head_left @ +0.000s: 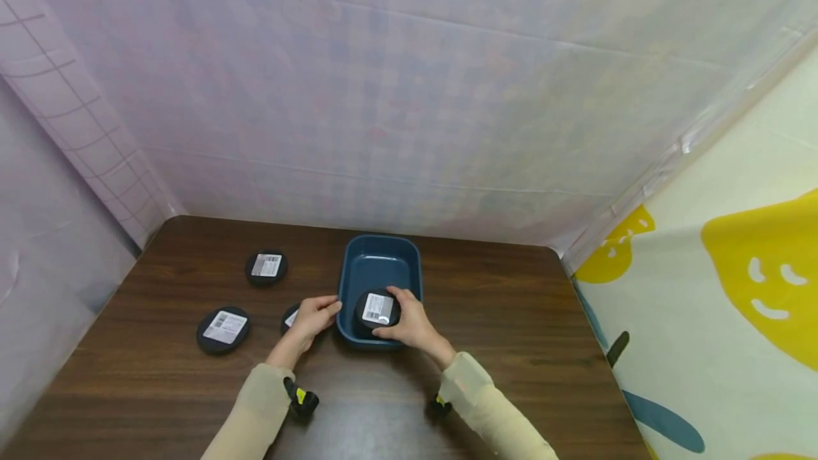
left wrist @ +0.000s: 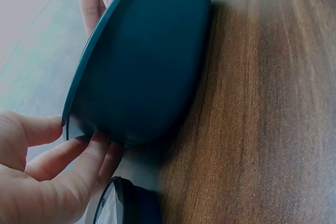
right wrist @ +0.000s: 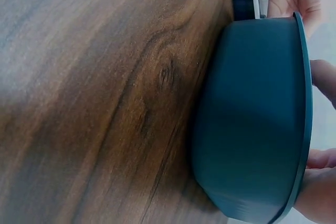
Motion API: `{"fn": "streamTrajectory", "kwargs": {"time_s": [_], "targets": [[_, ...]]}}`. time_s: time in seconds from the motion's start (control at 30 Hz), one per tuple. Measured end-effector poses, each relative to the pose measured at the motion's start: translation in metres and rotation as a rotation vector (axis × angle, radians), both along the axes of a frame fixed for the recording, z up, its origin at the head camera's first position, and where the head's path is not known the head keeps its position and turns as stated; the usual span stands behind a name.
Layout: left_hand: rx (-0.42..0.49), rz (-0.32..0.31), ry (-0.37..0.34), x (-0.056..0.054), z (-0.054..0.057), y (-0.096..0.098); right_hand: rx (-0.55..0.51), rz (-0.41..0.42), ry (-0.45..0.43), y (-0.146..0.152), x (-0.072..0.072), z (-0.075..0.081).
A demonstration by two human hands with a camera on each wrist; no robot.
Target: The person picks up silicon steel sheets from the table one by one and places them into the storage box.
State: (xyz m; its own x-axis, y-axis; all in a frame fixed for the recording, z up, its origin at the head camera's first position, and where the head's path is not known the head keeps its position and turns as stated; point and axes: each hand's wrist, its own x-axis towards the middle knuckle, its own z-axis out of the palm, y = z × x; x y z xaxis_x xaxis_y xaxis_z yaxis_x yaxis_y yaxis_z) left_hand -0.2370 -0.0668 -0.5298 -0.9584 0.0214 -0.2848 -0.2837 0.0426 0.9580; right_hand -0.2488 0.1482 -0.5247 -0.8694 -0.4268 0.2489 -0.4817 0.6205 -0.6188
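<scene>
A blue rectangular basin (head_left: pixel 380 268) stands on the table. My left hand (head_left: pixel 312 319) pinches its left rim; in the left wrist view the thumb lies at the rim and the fingers are against the outer wall. With thumb and fingers spread across its right side, my right hand (head_left: pixel 414 325) grips a round black container (head_left: pixel 377 309) with a white barcode label facing up. That container is inside the front half of the basin. Just beside the left hand sits another labelled black container (head_left: pixel 290 319), partly covered by that hand.
Two more round black containers, one near the back (head_left: pixel 266 267) and one farther left (head_left: pixel 223 330), lie label up on the dark wooden table (head_left: pixel 511 318). A pale sheet (head_left: pixel 383 91) hangs behind the table, and a lemon-print cloth (head_left: pixel 703 304) hangs at the right.
</scene>
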Motion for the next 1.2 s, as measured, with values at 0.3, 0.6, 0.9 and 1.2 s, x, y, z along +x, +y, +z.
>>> {"fn": "streamTrajectory", "kwargs": {"time_s": [0.3, 0.6, 0.9, 1.2], "targets": [[0.005, 0.001, 0.004, 0.0023, 0.0004, 0.0, 0.021, -0.001, -0.026, 0.0002, 0.0007, -0.0009], [-0.031, 0.001, 0.015, -0.0004, 0.0005, 0.0007, 0.034, -0.008, -0.048, 0.0003, -0.0025, -0.0001], [-0.038, 0.007, 0.024, 0.0004, 0.0017, 0.0012, 0.03, 0.009, -0.075, 0.0014, -0.0055, 0.0004], [-0.048, 0.029, -0.001, 0.0017, 0.0004, 0.0024, 0.036, 0.018, -0.097, 0.002, -0.0046, 0.0006]]}}
